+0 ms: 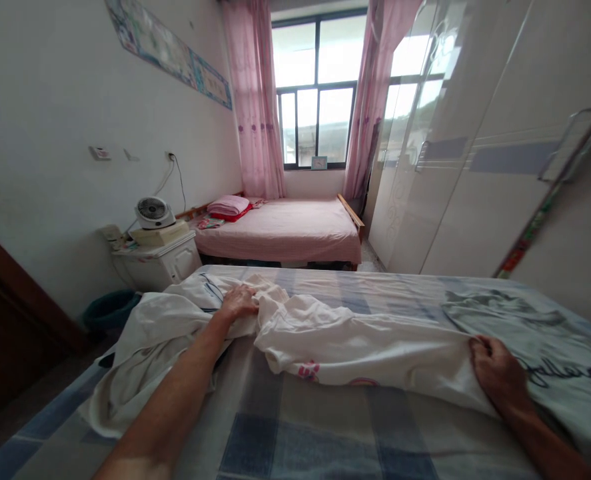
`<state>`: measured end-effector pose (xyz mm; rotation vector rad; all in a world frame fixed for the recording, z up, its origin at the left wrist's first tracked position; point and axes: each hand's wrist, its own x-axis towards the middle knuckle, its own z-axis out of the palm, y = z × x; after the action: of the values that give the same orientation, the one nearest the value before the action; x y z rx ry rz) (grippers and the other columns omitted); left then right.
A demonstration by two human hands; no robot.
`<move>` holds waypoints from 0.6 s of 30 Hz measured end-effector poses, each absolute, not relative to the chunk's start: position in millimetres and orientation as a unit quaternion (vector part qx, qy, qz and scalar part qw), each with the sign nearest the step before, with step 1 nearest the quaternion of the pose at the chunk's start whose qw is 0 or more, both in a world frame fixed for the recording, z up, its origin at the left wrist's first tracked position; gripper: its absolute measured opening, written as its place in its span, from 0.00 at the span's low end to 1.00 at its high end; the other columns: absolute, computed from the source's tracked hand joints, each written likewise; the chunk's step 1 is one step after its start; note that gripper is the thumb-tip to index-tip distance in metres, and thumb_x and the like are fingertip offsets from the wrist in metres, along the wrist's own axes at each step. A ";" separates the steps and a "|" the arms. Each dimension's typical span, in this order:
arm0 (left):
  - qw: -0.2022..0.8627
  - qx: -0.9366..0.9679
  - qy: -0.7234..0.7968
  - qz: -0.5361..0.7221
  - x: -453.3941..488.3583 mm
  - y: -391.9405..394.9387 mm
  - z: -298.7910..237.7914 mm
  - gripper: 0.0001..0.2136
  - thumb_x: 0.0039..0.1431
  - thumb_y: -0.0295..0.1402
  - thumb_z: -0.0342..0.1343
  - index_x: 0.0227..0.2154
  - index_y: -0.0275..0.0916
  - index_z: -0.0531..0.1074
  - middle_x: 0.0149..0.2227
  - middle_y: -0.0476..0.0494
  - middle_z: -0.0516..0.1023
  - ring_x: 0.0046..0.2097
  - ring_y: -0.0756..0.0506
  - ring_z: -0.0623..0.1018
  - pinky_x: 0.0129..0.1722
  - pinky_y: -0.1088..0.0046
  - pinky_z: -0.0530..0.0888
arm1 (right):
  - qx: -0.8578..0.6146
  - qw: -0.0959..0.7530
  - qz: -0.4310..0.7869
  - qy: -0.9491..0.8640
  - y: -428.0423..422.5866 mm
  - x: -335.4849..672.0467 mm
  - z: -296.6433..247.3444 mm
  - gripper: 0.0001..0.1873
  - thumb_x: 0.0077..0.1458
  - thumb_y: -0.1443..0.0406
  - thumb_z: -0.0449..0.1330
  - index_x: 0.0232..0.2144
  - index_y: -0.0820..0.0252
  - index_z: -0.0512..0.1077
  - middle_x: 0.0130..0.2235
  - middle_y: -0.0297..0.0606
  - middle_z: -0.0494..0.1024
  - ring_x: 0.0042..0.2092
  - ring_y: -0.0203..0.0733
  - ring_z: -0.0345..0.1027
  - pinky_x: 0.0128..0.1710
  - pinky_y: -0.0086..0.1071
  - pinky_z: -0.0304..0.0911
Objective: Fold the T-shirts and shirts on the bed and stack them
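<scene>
Gripping the rumpled white cotton sheet (355, 340) on the blue-checked bed (295, 433), the left hand (238, 301) clutches its far end; the right hand (495, 370) pinches its near edge.

Near bed (295, 440): blue-and-grey checked cover, fills the lower frame. Beyond its far edge, second bed (285, 230) with a pink cover, set under the window (318, 93). Folded pink bedding (229, 205) on a red layer at that bed's far left corner. Pink curtains (255, 100) drawn to both sides of the glass. Off the near bed's far left corner, white nightstand (160, 261); small white fan (152, 212) on top, sitting on a box. Teal bin (110, 308) on the floor just beside the nightstand. Long poster (170, 50) high on the left wall. Glossy white wardrobe (475, 167) along the right side. Dark wood panel (10, 320) at far left.
</scene>
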<state>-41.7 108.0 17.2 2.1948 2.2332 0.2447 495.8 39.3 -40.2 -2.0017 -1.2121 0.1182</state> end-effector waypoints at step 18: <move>-0.208 0.549 0.806 0.078 -57.7 130.8 9.6 0.19 0.62 0.22 0.33 0.39 0.29 0.72 0.38 0.30 0.74 0.41 0.38 0.76 0.39 0.63 0.69 | -0.770 0.419 0.052 -0.478 40.1 493.2 -38.0 0.11 0.46 0.51 0.48 0.26 0.46 0.63 0.34 0.45 0.77 0.40 0.59 0.73 0.42 0.47 0.65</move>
<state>-57.7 130.8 9.6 1.9988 2.9339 0.2842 493.2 40.1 -38.0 -1.9297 -1.1995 0.1299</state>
